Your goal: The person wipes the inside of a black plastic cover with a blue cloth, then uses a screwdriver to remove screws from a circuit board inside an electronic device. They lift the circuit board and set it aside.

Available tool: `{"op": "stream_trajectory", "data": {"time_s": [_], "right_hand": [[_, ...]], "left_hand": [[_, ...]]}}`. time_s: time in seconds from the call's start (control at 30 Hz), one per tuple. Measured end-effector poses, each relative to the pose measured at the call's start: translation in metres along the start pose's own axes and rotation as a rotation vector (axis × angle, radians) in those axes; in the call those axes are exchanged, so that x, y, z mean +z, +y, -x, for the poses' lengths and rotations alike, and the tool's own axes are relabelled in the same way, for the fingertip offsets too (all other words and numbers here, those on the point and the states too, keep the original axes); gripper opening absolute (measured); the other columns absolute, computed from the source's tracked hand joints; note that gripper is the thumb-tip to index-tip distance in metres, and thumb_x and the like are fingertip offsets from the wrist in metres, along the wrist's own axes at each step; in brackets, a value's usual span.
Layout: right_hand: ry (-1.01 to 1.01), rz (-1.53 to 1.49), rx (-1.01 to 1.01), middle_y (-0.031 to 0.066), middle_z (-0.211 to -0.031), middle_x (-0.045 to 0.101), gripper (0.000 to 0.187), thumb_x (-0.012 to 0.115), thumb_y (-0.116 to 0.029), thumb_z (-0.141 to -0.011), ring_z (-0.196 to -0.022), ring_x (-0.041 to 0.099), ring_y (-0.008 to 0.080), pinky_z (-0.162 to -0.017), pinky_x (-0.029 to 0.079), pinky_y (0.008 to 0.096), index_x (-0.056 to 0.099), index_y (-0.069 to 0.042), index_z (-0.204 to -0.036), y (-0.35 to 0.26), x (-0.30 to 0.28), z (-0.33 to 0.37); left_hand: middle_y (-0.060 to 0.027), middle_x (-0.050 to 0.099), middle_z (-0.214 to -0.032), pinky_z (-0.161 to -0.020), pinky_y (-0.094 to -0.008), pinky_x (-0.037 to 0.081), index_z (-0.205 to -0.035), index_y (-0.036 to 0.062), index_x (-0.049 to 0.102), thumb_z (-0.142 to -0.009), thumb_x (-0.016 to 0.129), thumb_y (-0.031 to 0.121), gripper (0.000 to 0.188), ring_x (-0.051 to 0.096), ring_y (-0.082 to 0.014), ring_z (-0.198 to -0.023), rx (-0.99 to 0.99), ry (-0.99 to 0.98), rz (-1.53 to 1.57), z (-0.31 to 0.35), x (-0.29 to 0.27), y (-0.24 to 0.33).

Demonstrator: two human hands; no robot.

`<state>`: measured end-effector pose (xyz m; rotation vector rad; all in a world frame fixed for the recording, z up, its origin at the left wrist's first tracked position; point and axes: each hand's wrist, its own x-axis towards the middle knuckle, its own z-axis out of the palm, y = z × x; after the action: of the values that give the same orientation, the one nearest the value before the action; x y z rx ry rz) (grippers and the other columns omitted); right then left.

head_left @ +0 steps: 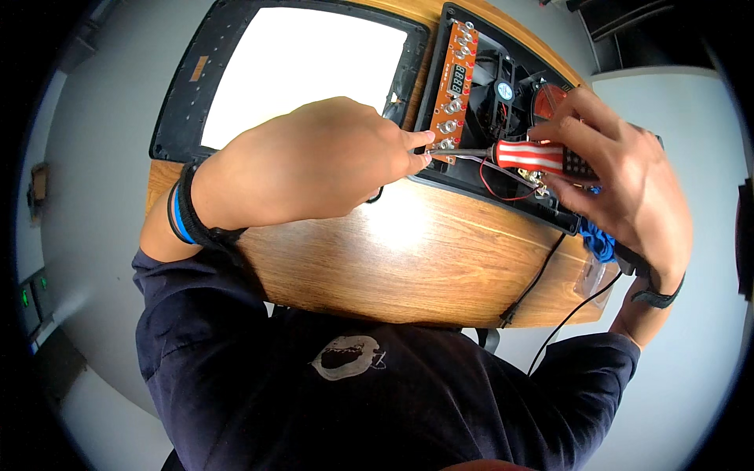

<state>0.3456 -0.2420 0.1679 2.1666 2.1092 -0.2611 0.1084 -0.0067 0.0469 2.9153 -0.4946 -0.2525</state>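
Red-and-white striped, the handle of a screwdriver (532, 155) sits gripped in the right hand (620, 177), fingers curled around it, its metal shaft lying level and pointing left. The left hand (314, 161) has its fingertips (418, 157) pinched around the shaft's tip at the lower end of an orange circuit board (454, 86). The board stands inside an open black casing (503, 118) with a small fan (503, 90) and red wires (503, 188). Everything rests on a wooden table (408, 259); a black panel with a bright white screen (306, 71) lies to the left, a black cable (542, 275) trails off the edge.
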Motion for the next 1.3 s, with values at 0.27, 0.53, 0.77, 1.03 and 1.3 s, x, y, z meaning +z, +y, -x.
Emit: {"op": "stream_trajectory", "data": {"time_s": [0.27,0.53,0.77,1.03,1.3], "right_hand": [[-0.029,0.019,0.017,0.0148,-0.124,0.069,0.042,0.091,-0.004,-0.087,-0.097,0.08,0.0352,-0.088,0.068,0.0484,0.081,0.0,-0.127,-0.002,0.014,0.013],[-0.006,-0.027,0.029,0.0152,-0.123,0.067,0.038,0.089,-0.005,-0.092,-0.097,0.079,0.0371,-0.085,0.067,0.0492,0.079,0.002,-0.128,-0.007,0.021,0.02],[0.015,-0.02,0.019,0.0154,-0.124,0.067,0.038,0.088,-0.005,-0.092,-0.097,0.078,0.0377,-0.085,0.067,0.0488,0.078,0.002,-0.128,-0.005,0.021,0.024],[0.042,-0.115,0.112,0.0159,-0.124,0.065,0.036,0.088,-0.003,-0.092,-0.095,0.077,0.0388,-0.084,0.065,0.049,0.077,0.004,-0.126,0.004,0.027,0.044],[0.096,-0.127,0.152,0.0171,-0.124,0.064,0.035,0.087,-0.005,-0.092,-0.095,0.076,0.0417,-0.083,0.063,0.0508,0.075,0.002,-0.125,0.017,0.045,0.071]], "left_hand": [[-0.0067,0.066,-0.175,-0.092,-0.0466,0.063,-0.16,0.0097,0.074,-0.098,0.088,0.012,0.063,0.079,-0.0301,-0.095,0.047,0.092,0.045,0.003,0.003,-0.005],[-0.0071,0.066,-0.174,-0.092,-0.045,0.064,-0.159,0.0095,0.075,-0.097,0.09,0.015,0.064,0.08,-0.0295,-0.096,0.052,0.056,-0.028,0.001,0.002,-0.003],[-0.0079,0.071,-0.168,-0.09,-0.0439,0.064,-0.155,0.0082,0.076,-0.098,0.088,0.015,0.059,0.082,-0.0283,-0.096,0.036,0.012,0.018,-0.003,-0.006,-0.003],[-0.0035,0.086,-0.142,-0.086,-0.0405,0.063,-0.142,0.011,0.081,-0.102,0.08,0.012,0.04,0.083,-0.0239,-0.094,0.063,0.102,-0.103,-0.021,-0.013,-0.003],[-0.0005,0.089,-0.119,-0.092,-0.0375,0.064,-0.112,0.009,0.091,-0.104,0.083,0.02,0.015,0.084,-0.0208,-0.098,-0.039,0.238,-0.161,-0.038,-0.004,0.009]]}}
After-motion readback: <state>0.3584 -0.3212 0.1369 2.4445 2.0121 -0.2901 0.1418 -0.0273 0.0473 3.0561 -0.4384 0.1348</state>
